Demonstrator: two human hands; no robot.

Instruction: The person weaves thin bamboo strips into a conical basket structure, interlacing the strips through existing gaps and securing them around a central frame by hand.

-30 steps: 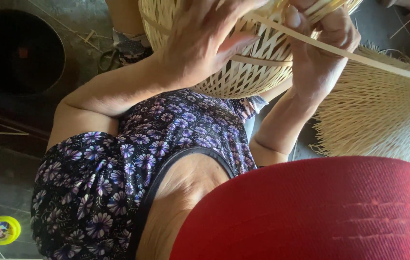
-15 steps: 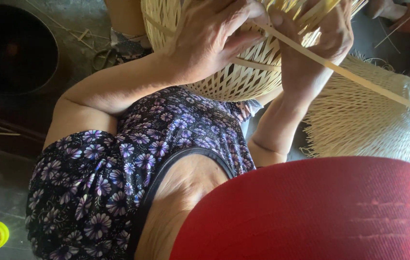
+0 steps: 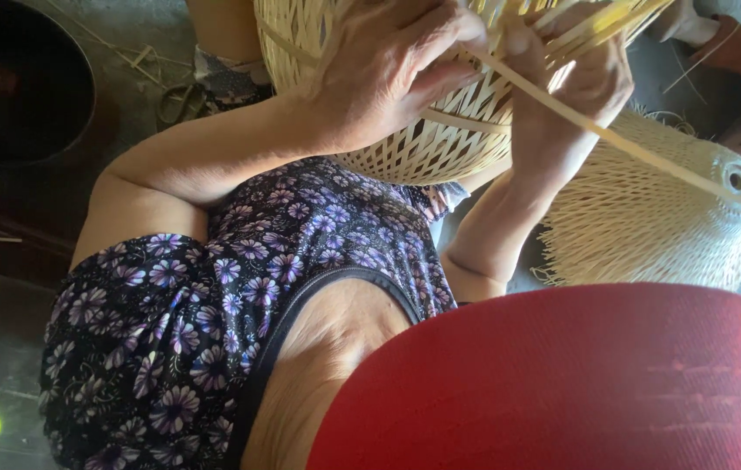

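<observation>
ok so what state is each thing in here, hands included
woven basket: partly woven, loose strips sticking out, held in the lap
long bamboo strip: loose end running off to the right
left hand: pressed on the basket
right hand: gripping strips
finished woven piece: lying on its side

Two hands at an open-weave bamboo basket

The left hand (image 3: 388, 74) spreads over the woven basket (image 3: 422, 144), fingers pressed on its lattice. The right hand (image 3: 575, 83) grips the rim side, where a long bamboo strip (image 3: 649, 152) slants away across a finished pale cone-shaped weave (image 3: 649, 226). A dark round pot (image 3: 22, 83) sits nearby on the floor.
</observation>
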